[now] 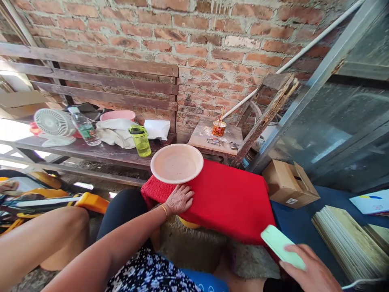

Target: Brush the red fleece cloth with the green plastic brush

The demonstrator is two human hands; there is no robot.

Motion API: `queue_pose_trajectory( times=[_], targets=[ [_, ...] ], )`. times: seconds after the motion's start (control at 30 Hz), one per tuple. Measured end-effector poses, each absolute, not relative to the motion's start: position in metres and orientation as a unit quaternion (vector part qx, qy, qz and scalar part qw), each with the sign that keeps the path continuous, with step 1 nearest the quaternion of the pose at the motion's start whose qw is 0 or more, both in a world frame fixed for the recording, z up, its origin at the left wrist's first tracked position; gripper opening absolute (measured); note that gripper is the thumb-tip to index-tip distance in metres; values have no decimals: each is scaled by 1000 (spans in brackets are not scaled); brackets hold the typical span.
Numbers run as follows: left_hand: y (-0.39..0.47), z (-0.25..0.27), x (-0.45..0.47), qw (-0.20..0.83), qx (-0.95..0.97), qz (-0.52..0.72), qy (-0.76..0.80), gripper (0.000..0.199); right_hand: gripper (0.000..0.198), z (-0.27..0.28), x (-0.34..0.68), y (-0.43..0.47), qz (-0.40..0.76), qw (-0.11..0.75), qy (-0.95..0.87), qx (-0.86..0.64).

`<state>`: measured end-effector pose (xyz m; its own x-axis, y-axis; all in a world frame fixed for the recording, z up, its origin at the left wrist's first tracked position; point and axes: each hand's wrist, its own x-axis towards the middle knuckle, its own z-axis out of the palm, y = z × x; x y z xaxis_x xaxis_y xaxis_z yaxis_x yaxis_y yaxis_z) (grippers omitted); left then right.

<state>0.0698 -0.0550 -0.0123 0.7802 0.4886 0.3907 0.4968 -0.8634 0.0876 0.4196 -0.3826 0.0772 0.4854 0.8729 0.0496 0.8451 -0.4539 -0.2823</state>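
Observation:
My left hand (pixel 179 199), with a yellow band at its wrist, lies palm down on the red cloth (pixel 227 198) over a small table. Its fingers are stretched out just in front of a pale pink basin (pixel 177 164), close to the rim; whether they touch it I cannot tell. No contents show in the basin, which stands upright at the cloth's far left corner. At the lower right, my right hand (pixel 310 265) grips a pale green flat slab with rounded ends (pixel 278 241), held over the cloth's near right corner. Its exact kind is unclear.
A wooden bench (pixel 118 152) holds a fan (pixel 54 123), a water bottle (pixel 85 127) and a green bottle (pixel 140 140). A side table (pixel 197 136) bears a red pot (pixel 219 128) and padlocks. At right are a cardboard box (pixel 285 188) and stacked sheets (pixel 340 239). A bare knee (pixel 69 227) is at left.

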Motion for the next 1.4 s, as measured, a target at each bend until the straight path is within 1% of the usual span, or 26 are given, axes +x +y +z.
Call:
queue_pose_trajectory(
  times=[0.07, 0.17, 0.27, 0.37, 0.5, 0.6, 0.67, 0.73, 0.8, 0.93, 1.07, 1.13, 1.2, 1.3, 1.37, 1.4],
  targets=[
    [-55, -12, 70, 12, -943, -204, -262, 21, 23, 90, 370, -340, 120, 129, -555, -813],
    [-55, -12, 69, 13, -943, -209, -260, 21, 27, 96, 297, -280, 138, 91, -613, -772],
    [-55, -12, 69, 15, -942, -216, -258, 22, 32, 86, 268, -255, 148, 70, -643, -748],
    [-54, -13, 69, 6, -942, -217, -254, 23, 35, 74, 297, -276, 158, 69, -618, -767],
    [-55, -12, 70, -6, -943, -213, -255, 23, 34, 68, 387, -354, 157, 96, -531, -827],
    [-56, -9, 70, -18, -943, -210, -258, 22, 25, 67, 435, -405, 122, 94, -426, -892],
    [-56, -7, 71, -27, -943, -208, -258, 21, 21, 69, 440, -412, 99, 101, -407, -902],
    [-56, -6, 71, -27, -944, -202, -259, 21, 23, 75, 419, -393, 92, 124, -445, -882],
    [-56, -6, 71, -20, -945, -199, -261, 20, 28, 84, 379, -355, 102, 140, -512, -842],
    [-56, -8, 70, -5, -944, -200, -261, 19, 29, 99, 282, -270, 118, 77, -623, -769],
    [-55, -10, 70, -5, -943, -204, -264, 18, 32, 96, 230, -227, 136, 66, -681, -717],
    [-54, -10, 70, -9, -942, -207, -264, 19, 33, 90, 237, -228, 145, 65, -676, -720],
    [-54, -9, 70, -16, -942, -208, -263, 20, 33, 82, 266, -247, 154, 71, -644, -746],
    [-54, -8, 70, -24, -943, -202, -263, 20, 34, 67, 342, -306, 178, 102, -555, -806],
    [-54, -8, 70, -27, -943, -202, -262, 20, 34, 57, 398, -359, 163, 118, -492, -847],
    [-55, -8, 71, -30, -942, -205, -263, 20, 34, 54, 424, -384, 132, 115, -470, -865]
  ],
)
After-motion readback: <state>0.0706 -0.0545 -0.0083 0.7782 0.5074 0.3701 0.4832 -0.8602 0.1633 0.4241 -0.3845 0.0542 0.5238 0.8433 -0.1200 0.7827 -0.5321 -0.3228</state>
